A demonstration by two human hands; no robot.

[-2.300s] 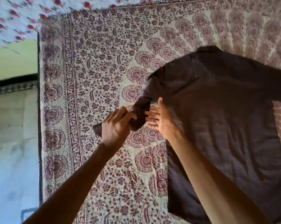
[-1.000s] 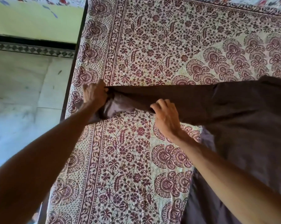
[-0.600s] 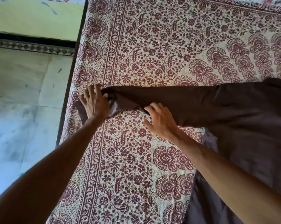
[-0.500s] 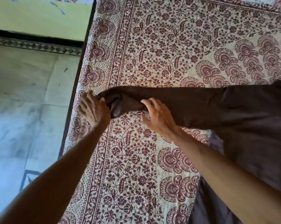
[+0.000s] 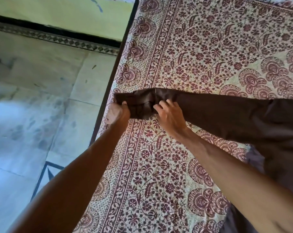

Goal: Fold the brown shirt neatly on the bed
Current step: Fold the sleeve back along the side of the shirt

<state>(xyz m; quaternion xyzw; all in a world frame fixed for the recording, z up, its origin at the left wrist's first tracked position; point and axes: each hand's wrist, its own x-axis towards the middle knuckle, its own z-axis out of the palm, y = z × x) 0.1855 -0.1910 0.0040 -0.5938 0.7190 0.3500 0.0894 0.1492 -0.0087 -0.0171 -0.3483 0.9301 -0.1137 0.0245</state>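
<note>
The brown shirt (image 5: 243, 118) lies on the patterned bed sheet (image 5: 184, 47), its body at the right and one long sleeve stretched left to the bed's edge. My left hand (image 5: 117, 113) grips the cuff end of that sleeve at the edge, thumb on top, the other fingers hidden. A little to the right, my right hand (image 5: 171, 116) rests on the sleeve with spread, slightly bent fingers pressing the wrinkled cloth by the cuff. The shirt's far side runs out of view at the right.
The bed's dark left edge (image 5: 112, 78) runs diagonally past my left hand. Beyond it is a pale tiled floor (image 5: 33, 101) with a yellow wall (image 5: 66, 14) and a dark skirting band at the top left. Bare sheet lies above and below the sleeve.
The sleeve, bunched beside the shirt body earlier, now lies pulled out straight to the left. My left hand has closed on the cuff, and my right hand has slid left toward it.
</note>
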